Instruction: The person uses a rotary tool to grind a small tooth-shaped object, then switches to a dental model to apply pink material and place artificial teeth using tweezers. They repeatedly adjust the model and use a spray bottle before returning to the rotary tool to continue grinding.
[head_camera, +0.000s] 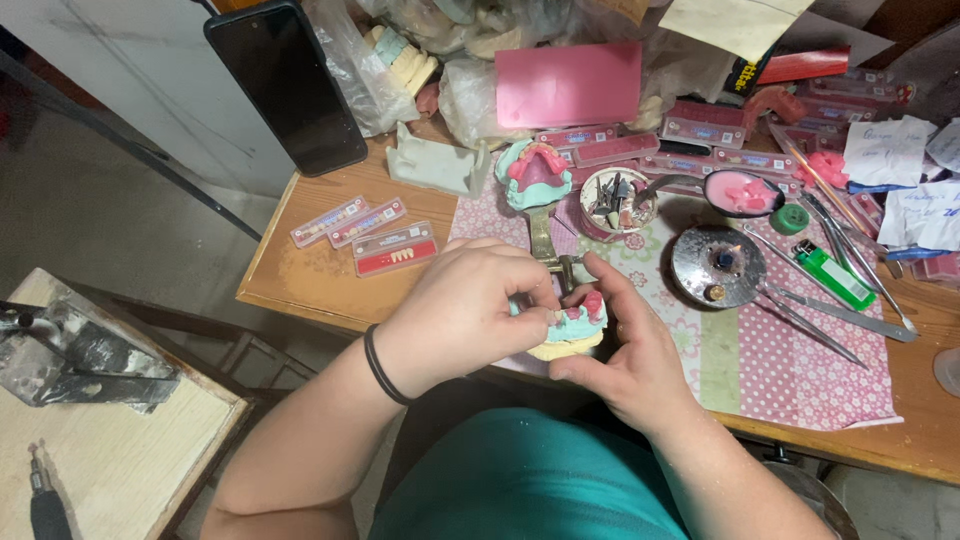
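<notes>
Teal-and-pink dental cast on a cream plaster base (572, 328) is held above the near edge of the wooden surface (310, 275). Left hand (462, 310) curls over it, fingertips pinching its top. Right hand (625, 355) cradles it from below, thumb raised against the pink wax.

The dental cast (572, 330) is a cream plaster base topped with pale teal wax and pink gum pieces, a small tooth at its front. It sits tilted, held up just in front of the table's (300, 270) near edge.
</notes>
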